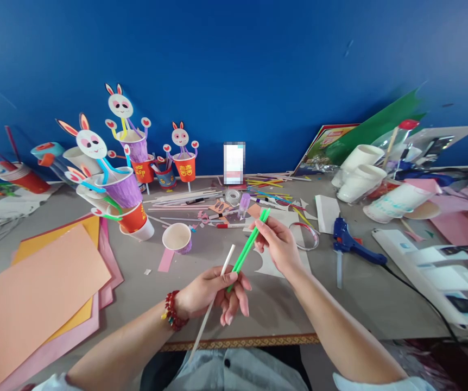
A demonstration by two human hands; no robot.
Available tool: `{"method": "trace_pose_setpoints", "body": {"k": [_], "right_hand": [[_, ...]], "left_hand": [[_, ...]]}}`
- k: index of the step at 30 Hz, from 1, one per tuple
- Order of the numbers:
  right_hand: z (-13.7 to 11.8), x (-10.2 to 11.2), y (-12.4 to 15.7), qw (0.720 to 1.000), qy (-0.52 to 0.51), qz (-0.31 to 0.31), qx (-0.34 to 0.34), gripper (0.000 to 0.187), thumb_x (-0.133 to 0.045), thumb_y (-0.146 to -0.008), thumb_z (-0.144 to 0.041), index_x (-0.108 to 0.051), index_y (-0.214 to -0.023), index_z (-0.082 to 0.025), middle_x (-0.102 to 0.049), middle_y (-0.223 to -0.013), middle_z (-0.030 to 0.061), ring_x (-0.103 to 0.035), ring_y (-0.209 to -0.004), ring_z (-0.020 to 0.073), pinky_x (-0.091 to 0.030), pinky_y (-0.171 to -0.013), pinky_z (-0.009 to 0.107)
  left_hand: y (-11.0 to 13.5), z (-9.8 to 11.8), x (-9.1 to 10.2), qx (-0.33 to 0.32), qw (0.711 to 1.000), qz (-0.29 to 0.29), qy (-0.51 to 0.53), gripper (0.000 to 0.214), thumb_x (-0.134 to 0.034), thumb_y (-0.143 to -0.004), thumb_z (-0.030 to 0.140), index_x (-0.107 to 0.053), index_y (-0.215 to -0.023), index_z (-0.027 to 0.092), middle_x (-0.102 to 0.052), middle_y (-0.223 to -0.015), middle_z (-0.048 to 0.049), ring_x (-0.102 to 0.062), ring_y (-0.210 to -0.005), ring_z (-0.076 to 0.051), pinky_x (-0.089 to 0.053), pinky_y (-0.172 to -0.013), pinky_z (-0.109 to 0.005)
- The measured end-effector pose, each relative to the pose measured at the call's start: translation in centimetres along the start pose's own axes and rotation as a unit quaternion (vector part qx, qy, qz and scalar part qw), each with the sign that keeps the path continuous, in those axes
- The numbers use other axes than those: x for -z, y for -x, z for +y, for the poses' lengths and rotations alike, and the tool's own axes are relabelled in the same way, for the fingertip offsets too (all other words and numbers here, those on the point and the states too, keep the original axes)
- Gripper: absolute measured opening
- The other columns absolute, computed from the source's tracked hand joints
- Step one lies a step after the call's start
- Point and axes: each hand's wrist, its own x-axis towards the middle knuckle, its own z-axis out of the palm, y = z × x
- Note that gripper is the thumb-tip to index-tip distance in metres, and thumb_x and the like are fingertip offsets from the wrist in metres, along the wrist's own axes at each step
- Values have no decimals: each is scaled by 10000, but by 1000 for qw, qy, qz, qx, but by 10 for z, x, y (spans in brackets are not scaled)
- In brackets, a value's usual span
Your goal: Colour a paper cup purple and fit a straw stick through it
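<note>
My left hand [213, 293], with a red bead bracelet on its wrist, is closed around the lower ends of two green straws [249, 245] and also holds a white straw [212, 304] that slants down toward my lap. My right hand [277, 241] pinches the upper ends of the green straws between fingers and thumb. Both hands hover above the grey table [352, 293], just in front of a purple paper cup [178, 238] with a white inside.
Orange and pink paper sheets [42, 293] lie at the left. Paper-cup rabbits [114, 179] stand at the back left. A blue glue gun [350, 243] with its cable lies right of my hands. White cups [360, 168], pens, straws and paper scraps crowd the back.
</note>
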Motion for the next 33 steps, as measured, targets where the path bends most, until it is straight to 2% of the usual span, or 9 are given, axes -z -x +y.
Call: {"method": "trace_pose_setpoints", "body": {"k": [7, 9, 12, 15, 20, 23, 27, 29, 33], "right_hand": [[-2, -2, 1, 1000, -16, -11, 4, 316, -696, -836, -487, -683, -797, -174, -545, -501, -41, -489, -414, 86, -390, -407, 208], [-2, -3, 2, 1000, -20, -10, 6, 318, -706, -825, -487, -683, -785, -173, -542, -499, -41, -488, -412, 88, -392, -403, 209], [-3, -4, 3, 1000, -24, -12, 5, 323, -712, -814, -495, -683, -779, -175, -540, -499, -41, -491, -417, 92, -395, -400, 211], [-3, -6, 6, 999, -22, -26, 0, 333, -704, -817, -506, -687, -783, -176, -550, -519, -35, -495, -434, 91, -385, -402, 202], [1, -15, 14, 998, -22, -61, -27, 338, -700, -824, -507, -680, -768, -174, -520, -522, -45, -430, -441, 69, -316, -410, 182], [3, -20, 20, 996, -41, -63, -39, 330, -718, -809, -503, -680, -777, -176, -512, -537, -47, -435, -462, 74, -323, -432, 188], [2, -25, 24, 995, -75, -48, -48, 329, -735, -790, -505, -671, -786, -183, -538, -574, -41, -458, -481, 84, -347, -454, 199], [1, -26, 24, 995, -82, -45, -38, 325, -725, -801, -503, -663, -788, -185, -547, -590, -35, -458, -483, 89, -340, -452, 206], [-3, -27, 24, 996, -74, -39, -11, 332, -726, -795, -505, -655, -743, -185, -498, -560, -40, -409, -483, 93, -323, -460, 223]], "left_hand": [[-1, -4, 0, -4, 1000, -4, -11, 345, -502, -967, 440, -606, -980, 111, -730, -765, -120, -632, -473, -133, -493, -422, -212], [-1, -3, -1, -13, 1000, -4, -27, 360, -515, -963, 441, -614, -1046, 105, -733, -815, -133, -664, -552, -150, -524, -511, -244], [0, 3, -4, -55, 997, 3, -50, 391, -527, -965, 415, -597, -1183, 99, -730, -950, -170, -710, -777, -202, -541, -731, -326], [-1, 10, -7, -96, 994, 24, -49, 364, -520, -971, 393, -596, -1182, 106, -715, -1029, -182, -709, -902, -244, -512, -844, -384], [-3, 23, -18, -115, 990, 75, -36, 324, -530, -958, 426, -583, -1048, 119, -717, -932, -149, -720, -770, -230, -536, -773, -377], [-2, 30, -29, -105, 987, 107, -61, 339, -541, -945, 457, -565, -1013, 125, -702, -864, -114, -700, -679, -193, -548, -691, -337], [-6, 36, -39, -98, 975, 156, -121, 375, -544, -917, 534, -534, -928, 159, -605, -715, -7, -496, -453, -78, -487, -457, -235], [-9, 38, -40, -98, 969, 167, -153, 401, -531, -908, 570, -526, -928, 170, -573, -707, 10, -436, -428, -63, -438, -387, -205], [-16, 44, -40, -108, 959, 156, -209, 418, -496, -915, 590, -526, -934, 174, -542, -696, 23, -428, -428, -61, -461, -407, -216]]}}
